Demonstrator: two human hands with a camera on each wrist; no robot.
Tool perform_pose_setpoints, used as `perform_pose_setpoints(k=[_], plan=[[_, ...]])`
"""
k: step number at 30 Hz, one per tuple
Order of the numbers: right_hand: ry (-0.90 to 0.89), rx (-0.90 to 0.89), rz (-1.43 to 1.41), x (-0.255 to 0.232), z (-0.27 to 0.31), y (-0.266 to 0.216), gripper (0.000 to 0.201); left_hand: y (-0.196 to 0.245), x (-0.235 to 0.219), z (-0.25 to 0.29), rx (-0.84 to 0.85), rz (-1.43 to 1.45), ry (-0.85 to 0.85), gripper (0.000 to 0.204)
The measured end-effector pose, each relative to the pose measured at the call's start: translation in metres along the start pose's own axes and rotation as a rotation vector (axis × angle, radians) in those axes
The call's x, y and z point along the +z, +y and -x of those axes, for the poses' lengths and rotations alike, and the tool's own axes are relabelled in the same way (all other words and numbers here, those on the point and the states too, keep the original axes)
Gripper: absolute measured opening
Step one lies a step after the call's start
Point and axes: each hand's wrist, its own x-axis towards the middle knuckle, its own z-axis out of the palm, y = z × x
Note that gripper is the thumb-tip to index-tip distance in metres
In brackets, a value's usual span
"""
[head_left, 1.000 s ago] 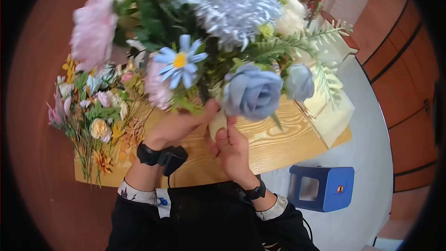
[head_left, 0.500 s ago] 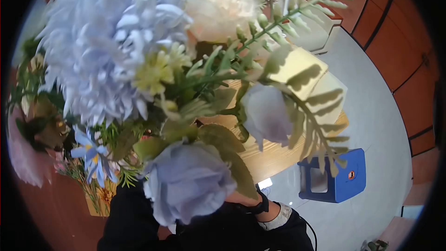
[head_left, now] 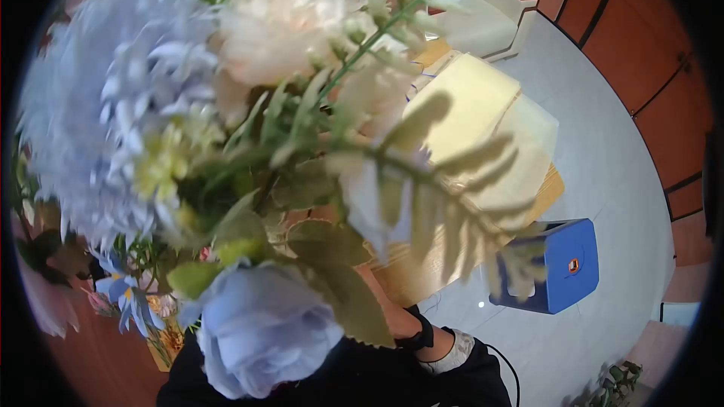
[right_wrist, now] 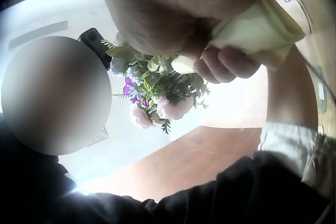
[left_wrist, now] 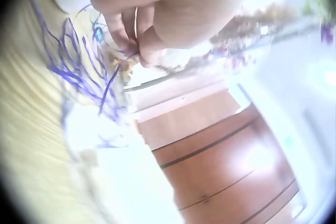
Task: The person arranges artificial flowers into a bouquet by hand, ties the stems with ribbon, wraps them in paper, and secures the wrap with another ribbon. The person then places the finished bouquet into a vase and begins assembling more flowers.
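Note:
A large bouquet of artificial flowers fills the left and middle of the head view, with a blue rose (head_left: 268, 332), a fluffy blue bloom (head_left: 98, 120) and a cream flower (head_left: 290, 26). In the right wrist view my right hand (right_wrist: 184, 16) grips the bouquet's stem end, which is wrapped in cream paper (right_wrist: 260, 32). Pink flowers (right_wrist: 176, 107) hang beyond the fist. My left hand (left_wrist: 163, 8) pinches a strand of purple string between thumb and fingers, close to a loose tangle of purple string (left_wrist: 73, 79). The bouquet hides this hand in the head view.
Pale yellow wrapping sheets (head_left: 467, 98) lie on the wooden table (head_left: 554, 185) at its right end. A blue stool (head_left: 573, 264) stands on the floor to the right. Brown cabinet doors (head_left: 633, 53) line the far right.
The bouquet has come up close to the head camera and swung left, so its blooms look larger. My left hand has left the wrapped stems and gone behind the flowers.

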Motion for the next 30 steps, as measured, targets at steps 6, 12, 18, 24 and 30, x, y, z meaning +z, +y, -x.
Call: perform_pose_setpoints(k=[6, 12, 18, 24, 30], plan=[[-0.027, -0.103, 0.157, 0.019, 0.008, 0.03, 0.006, 0.01, -0.003, 0.013, -0.172, -0.129, 0.065, 0.021], [-0.053, 0.311, -0.219, 0.038, 0.008, 0.013, 0.027, 0.003, -0.048, -0.062, -0.355, -0.211, 0.161, 0.019], [-0.089, 0.206, -0.248, 0.059, 0.011, 0.027, 0.037, -0.042, -0.079, -0.059, -0.441, -0.265, 0.265, 0.018], [-0.057, 0.229, -0.21, 0.068, 0.009, 0.024, 0.037, -0.096, 0.011, -0.026, 0.004, 2.208, -0.248, 0.021], [-0.068, 0.196, -0.219, 0.065, 0.006, 0.032, 0.042, -0.021, -0.075, 0.016, 0.429, 1.453, -0.076, 0.02]])
